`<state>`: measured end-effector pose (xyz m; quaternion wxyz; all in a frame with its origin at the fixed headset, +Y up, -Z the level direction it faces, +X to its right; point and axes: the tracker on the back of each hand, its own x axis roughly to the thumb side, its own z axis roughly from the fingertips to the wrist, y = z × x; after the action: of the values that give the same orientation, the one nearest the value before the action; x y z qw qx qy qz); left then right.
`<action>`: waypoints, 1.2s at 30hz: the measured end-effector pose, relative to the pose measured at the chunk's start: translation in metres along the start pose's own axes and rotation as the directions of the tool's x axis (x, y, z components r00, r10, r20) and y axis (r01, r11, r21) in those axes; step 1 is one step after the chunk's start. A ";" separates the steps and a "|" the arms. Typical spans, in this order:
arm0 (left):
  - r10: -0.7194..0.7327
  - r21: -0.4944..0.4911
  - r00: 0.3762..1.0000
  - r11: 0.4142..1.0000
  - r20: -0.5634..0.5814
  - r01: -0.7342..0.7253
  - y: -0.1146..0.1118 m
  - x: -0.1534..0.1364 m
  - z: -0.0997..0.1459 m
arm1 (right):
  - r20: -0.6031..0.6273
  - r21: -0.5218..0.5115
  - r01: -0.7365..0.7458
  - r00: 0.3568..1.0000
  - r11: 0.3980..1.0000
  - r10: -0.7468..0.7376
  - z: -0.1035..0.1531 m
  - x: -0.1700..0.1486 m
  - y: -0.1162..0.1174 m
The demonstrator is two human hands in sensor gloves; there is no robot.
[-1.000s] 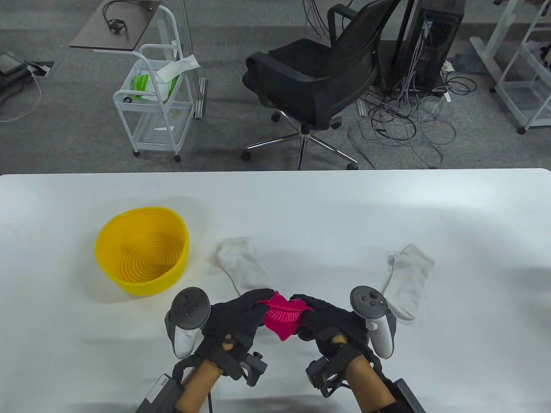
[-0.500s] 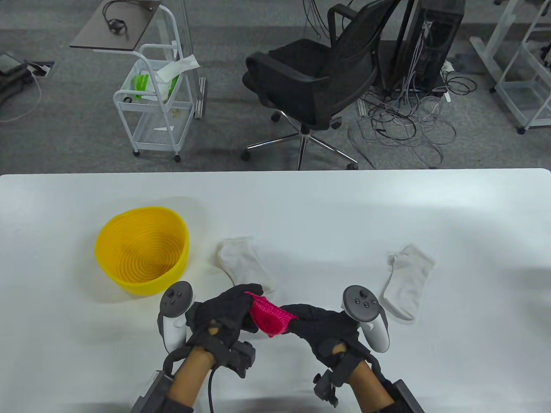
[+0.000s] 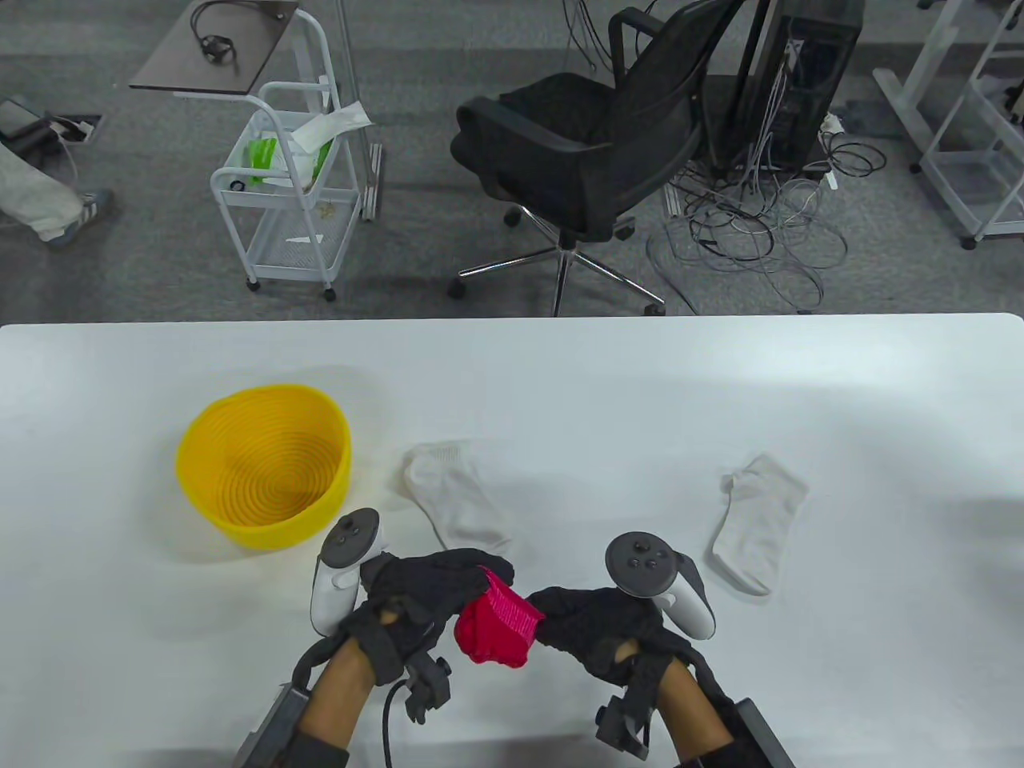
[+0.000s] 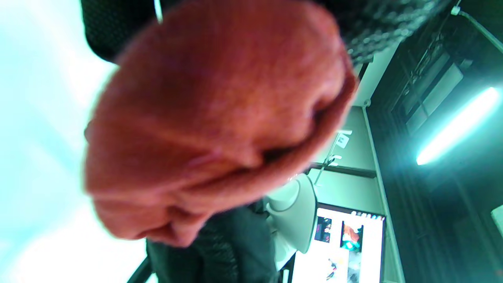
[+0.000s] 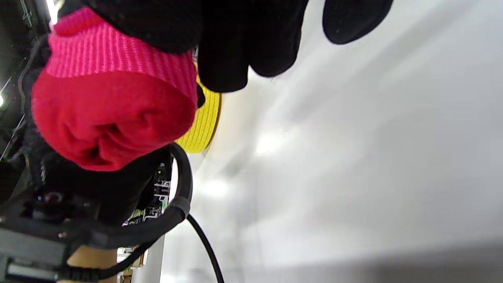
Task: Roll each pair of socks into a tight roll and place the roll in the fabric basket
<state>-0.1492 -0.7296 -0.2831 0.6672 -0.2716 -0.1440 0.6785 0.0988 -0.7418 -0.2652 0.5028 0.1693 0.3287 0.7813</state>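
Together, both hands (image 3: pixel 500 596) around pink sock roll (image 3: pixel 496 626)

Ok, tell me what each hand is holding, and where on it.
Both hold the pink sock roll: left hand grips its top left side, right hand pinches the ribbed cuff on its right.

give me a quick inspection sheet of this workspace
surface: white table, bare at the far side
job's things: pink sock roll held off the table; yellow basket holds nothing; two white socks lying flat, apart
clutter: nothing seen
hands: left hand and right hand both grip the roll
cables: tangle of cables on the floor
surroundings: office chair, white cart
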 end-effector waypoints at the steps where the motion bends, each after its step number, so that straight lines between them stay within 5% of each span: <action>1: 0.012 0.038 1.000 0.999 0.010 -0.012 0.001 -0.002 0.002 | -0.003 -0.026 0.046 0.999 0.999 -0.046 0.000 -0.002 -0.002; 5: -0.172 0.196 0.982 0.968 0.072 0.155 0.003 0.000 0.003 | 0.009 -0.046 0.215 0.977 0.976 -0.215 0.003 -0.005 -0.009; 12: -0.281 0.149 0.960 0.948 -0.019 0.280 -0.003 -0.008 0.001 | 0.013 -0.193 0.144 0.990 0.971 -0.144 0.010 -0.002 -0.017; 22: -0.184 -0.027 0.982 0.983 -0.033 0.183 -0.005 -0.020 -0.003 | 0.083 -0.419 0.118 0.992 0.900 -0.091 0.028 0.008 -0.033; 26: -0.225 0.052 0.974 0.973 -0.020 0.226 -0.010 -0.014 -0.003 | 0.079 -0.341 0.116 0.992 0.933 -0.094 0.024 0.006 -0.029; 31: -0.265 0.119 0.963 0.956 -0.044 0.269 -0.006 -0.007 0.000 | 0.051 -0.355 0.067 0.997 0.933 -0.052 0.022 0.007 -0.024; 36: -0.346 0.295 0.938 0.893 -0.033 0.340 0.010 0.012 0.013 | 0.047 -0.394 0.036 0.999 0.919 -0.019 0.025 0.007 -0.028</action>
<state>-0.1641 -0.7168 -0.2805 0.8079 -0.1319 -0.0933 0.5667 0.1292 -0.7188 -0.2664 0.5446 0.0765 0.1563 0.8205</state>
